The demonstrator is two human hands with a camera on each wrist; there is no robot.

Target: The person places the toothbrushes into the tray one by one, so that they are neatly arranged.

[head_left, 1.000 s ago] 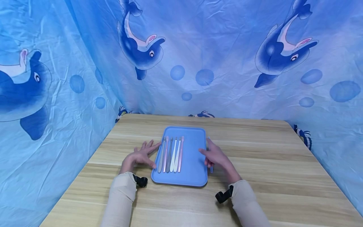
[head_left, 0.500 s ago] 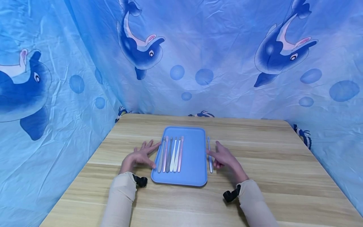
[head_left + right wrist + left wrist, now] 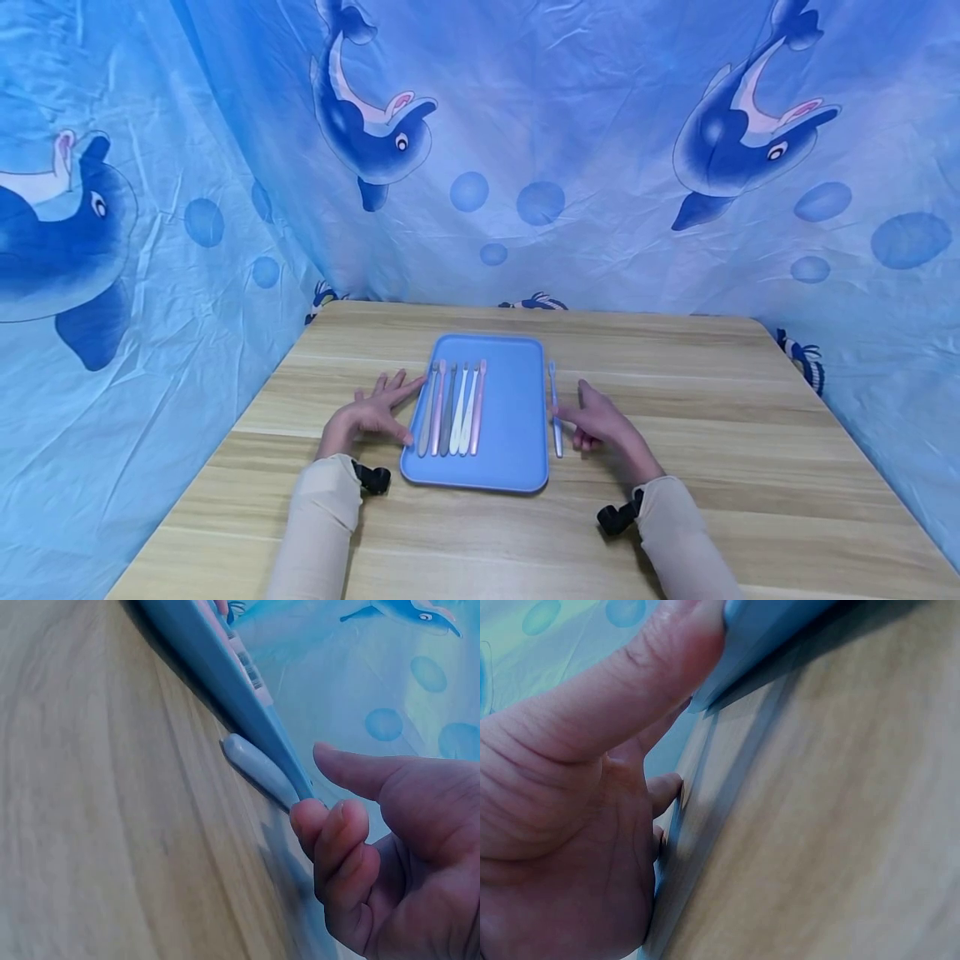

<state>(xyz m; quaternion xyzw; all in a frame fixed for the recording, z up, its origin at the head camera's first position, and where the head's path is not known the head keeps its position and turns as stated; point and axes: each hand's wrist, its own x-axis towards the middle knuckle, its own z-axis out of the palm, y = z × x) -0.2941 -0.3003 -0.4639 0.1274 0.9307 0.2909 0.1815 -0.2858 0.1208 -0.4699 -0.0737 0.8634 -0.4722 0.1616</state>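
Observation:
Several slim toothbrushes (image 3: 457,417) in grey, pink and white lie side by side on the left half of a blue tray (image 3: 513,417). My left hand (image 3: 375,412) rests at the tray's left edge, fingers spread, thumb and index finger at the rim. A single blue toothbrush (image 3: 557,417) lies on the table along the tray's right side; the right wrist view shows its rounded handle end (image 3: 259,769). Over it is my right hand (image 3: 600,419), thumb tip overlapping the handle in the head view. That hand holds nothing; its fingers are loosely bent, the thumb apart from them.
The wooden table (image 3: 712,417) extends to both sides of the tray. A blue dolphin-printed curtain (image 3: 600,250) hangs behind and at the sides of it. Each forearm wears a black wrist camera (image 3: 618,518) near the sleeve cuff.
My right hand has moved right, off the tray's edge and away from the blue toothbrush, which now shows fully alongside the tray. The left hand and tray have stayed put.

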